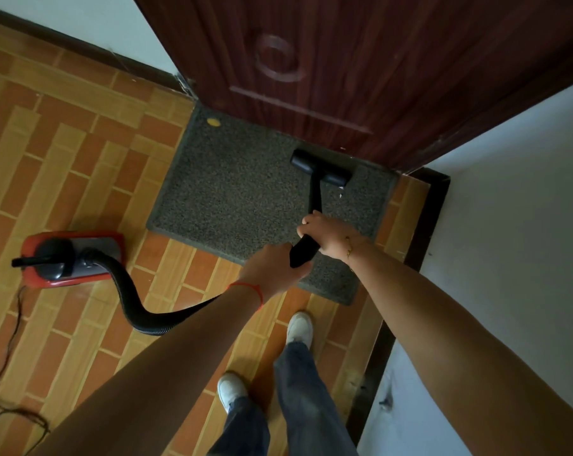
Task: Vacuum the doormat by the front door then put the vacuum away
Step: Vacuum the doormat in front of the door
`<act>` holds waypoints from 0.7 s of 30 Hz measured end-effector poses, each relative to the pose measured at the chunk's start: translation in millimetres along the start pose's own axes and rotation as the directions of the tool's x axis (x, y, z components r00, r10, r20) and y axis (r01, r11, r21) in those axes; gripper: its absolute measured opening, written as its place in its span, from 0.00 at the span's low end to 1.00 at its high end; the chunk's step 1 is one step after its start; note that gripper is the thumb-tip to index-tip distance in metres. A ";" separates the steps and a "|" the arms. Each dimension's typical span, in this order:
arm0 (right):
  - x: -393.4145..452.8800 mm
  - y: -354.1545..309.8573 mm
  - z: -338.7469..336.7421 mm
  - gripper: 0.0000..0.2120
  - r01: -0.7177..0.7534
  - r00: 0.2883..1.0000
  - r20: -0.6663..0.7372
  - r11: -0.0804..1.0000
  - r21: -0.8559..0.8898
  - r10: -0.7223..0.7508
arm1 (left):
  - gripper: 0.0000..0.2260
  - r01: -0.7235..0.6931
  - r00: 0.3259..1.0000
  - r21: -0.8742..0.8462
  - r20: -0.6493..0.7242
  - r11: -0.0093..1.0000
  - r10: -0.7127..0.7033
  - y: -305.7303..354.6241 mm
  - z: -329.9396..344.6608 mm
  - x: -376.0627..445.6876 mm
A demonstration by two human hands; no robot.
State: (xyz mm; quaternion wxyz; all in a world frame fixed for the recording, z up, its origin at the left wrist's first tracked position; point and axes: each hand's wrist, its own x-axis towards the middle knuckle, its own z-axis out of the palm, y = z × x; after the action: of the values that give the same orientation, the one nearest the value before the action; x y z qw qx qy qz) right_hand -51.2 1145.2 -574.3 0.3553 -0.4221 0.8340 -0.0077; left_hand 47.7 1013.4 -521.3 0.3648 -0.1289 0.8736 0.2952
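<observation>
Both hands wrapped round the black wand (314, 199) — left hand (272, 266) low, right hand (328, 233) higher. Nozzle (321, 167) at the doormat's (232, 192) far edge against the door (344, 77). Risks: knocking the door, dragging the canister (71, 258) by its hose (130, 297), missing the yellow scrap (213, 122) at the far left corner.

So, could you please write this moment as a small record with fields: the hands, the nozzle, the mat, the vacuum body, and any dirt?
left hand: grips the lower end of the black wand
right hand: grips the wand higher up
nozzle: on the doormat, at its far edge by the door
vacuum body: red, on the tiled floor left of the mat, hose attached
dirt: one yellow bit at the mat's far left corner
</observation>
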 end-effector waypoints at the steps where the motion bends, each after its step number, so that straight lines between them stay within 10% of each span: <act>1: 1.1 5.8 -2.8 0.11 0.003 1.000 -0.004 1.000 -0.005 -0.003 | 0.14 0.003 1.000 0.004 -0.002 1.000 -0.003 3.9 -1.5 4.5; 21: -16.1 6.9 -3.5 0.10 -0.008 1.000 0.000 0.998 0.059 0.008 | 0.16 -0.061 0.997 0.066 -0.045 0.996 0.064 10.2 2.0 -2.8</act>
State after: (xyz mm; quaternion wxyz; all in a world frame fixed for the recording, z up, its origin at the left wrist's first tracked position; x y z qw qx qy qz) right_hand -51.7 1160.0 -564.4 0.3676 -0.4081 0.8350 -0.0310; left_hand 46.2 1022.7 -516.1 0.3386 -0.0963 0.8947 0.2749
